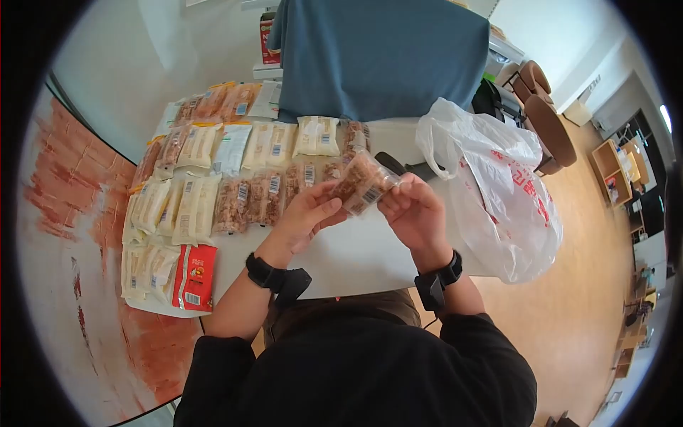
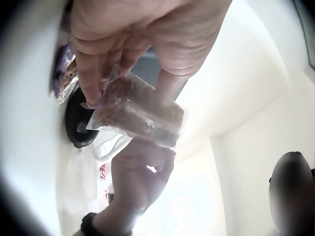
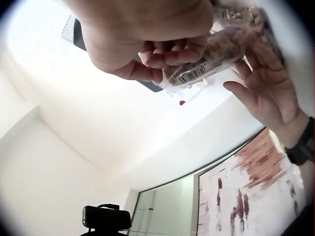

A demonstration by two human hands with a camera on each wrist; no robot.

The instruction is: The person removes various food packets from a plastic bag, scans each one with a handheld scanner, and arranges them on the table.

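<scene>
My right hand (image 1: 416, 210) pinches one end of a clear plastic packet of brown, crumbly food (image 1: 361, 186), its barcode side up in the head view. At the other end, my left hand (image 1: 307, 217) holds the packet with fingers reaching beneath it and the thumb along its near edge. Seen from the left wrist, the packet (image 2: 140, 110) tilts between both hands. In the right wrist view, curled fingertips of the right hand grip the wrapper (image 3: 184, 73). Similar brown packets (image 1: 265, 198) lie on the white table just left of the hands.
Rows of cream-coloured packets (image 1: 196, 210) and a red packet (image 1: 193, 277) cover the table's left side. A white plastic bag with red print (image 1: 509, 192) sits at the right, beside a black-handled object (image 1: 425, 169). Blue cloth (image 1: 384, 60) hangs behind.
</scene>
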